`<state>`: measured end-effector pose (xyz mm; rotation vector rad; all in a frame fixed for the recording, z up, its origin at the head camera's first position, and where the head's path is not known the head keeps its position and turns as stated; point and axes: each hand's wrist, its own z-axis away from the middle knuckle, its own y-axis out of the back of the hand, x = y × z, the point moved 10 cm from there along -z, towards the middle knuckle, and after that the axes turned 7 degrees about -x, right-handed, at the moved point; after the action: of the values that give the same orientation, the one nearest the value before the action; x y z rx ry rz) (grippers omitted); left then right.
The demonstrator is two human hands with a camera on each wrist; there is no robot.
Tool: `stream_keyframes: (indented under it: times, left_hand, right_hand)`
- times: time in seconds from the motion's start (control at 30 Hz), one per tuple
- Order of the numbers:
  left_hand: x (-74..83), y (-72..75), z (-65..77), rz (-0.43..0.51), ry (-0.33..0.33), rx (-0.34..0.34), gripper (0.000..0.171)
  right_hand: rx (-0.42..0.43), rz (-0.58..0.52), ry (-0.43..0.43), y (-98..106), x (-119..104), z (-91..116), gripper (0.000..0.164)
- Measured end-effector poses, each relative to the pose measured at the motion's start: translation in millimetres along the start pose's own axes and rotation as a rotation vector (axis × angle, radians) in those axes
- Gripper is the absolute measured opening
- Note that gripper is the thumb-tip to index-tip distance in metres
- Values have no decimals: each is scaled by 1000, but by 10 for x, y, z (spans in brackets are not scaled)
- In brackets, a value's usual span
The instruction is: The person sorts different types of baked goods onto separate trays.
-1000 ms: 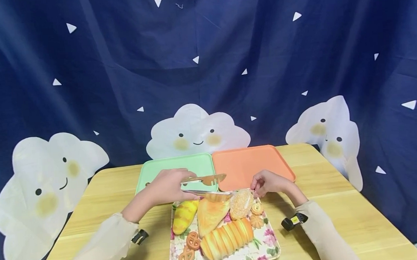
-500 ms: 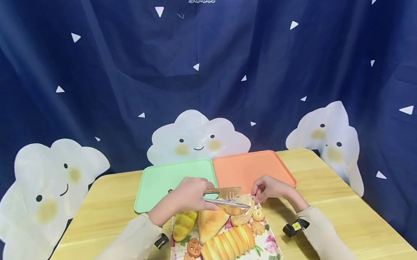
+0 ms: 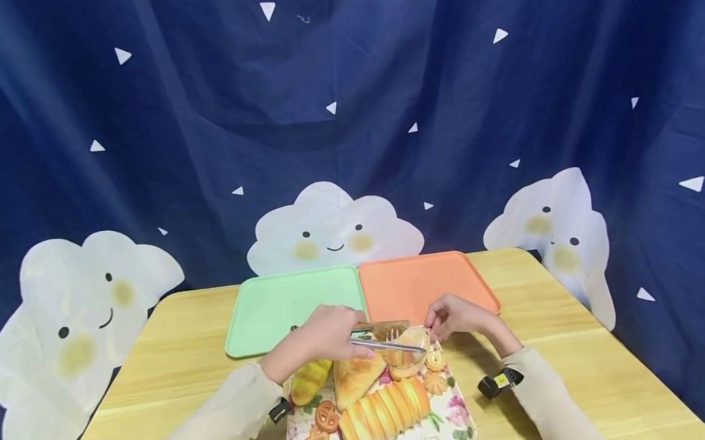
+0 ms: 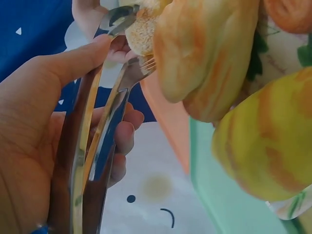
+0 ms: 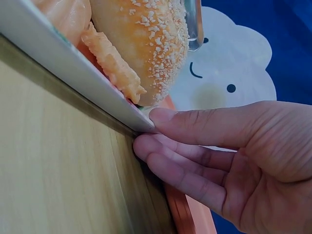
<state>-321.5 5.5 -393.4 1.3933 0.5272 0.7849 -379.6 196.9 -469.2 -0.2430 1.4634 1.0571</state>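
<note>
My left hand (image 3: 334, 332) grips metal tongs (image 3: 390, 345), one tip forked, the other spoon-like. The tongs' two arms reach over the crumb-topped bun (image 3: 415, 337) at the far right corner of the floral tray (image 3: 455, 409). Both tips meet the bun's edge in the left wrist view; whether they squeeze it I cannot tell. Thumb and fingers of my right hand (image 5: 219, 146) pinch that tray corner beside the bun. Next to the bun lie two small cookies (image 3: 435, 370). A triangular pastry (image 3: 355, 381) is partly hidden under my left hand.
The floral tray also carries a ridged long loaf (image 3: 386, 414), a yellow bread (image 3: 309, 381) and two pretzels (image 3: 323, 428). Behind stand a green tray (image 3: 297, 301) and an orange tray (image 3: 420, 286), side by side on the wooden table (image 3: 158, 360). A blue curtain hangs beyond.
My left hand has moved right with the tongs, from over the triangular pastry to the crumb-topped bun. The right hand has kept its hold on the tray corner.
</note>
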Motion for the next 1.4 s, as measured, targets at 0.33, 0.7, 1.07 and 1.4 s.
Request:
stream_keyframes:
  times: [0.33, 0.7, 1.07, 1.4]
  left_hand:
    - [71, -42, 11, -32, -12, 12, 53]
    - [93, -72, -1, -5, -53, 52, 37]
    - [39, 73, 101, 48, -66, 122, 32]
    - [-325, 557, 407, 52, -5, 398, 27]
  right_hand:
    - [16, -1, -13, 39, 29, 0, 19]
    - [11, -9, -3, 7, 37, -22, 17]
    - [17, 36, 16, 42, -17, -29, 18]
    - [0, 5, 22, 19, -1, 0, 20]
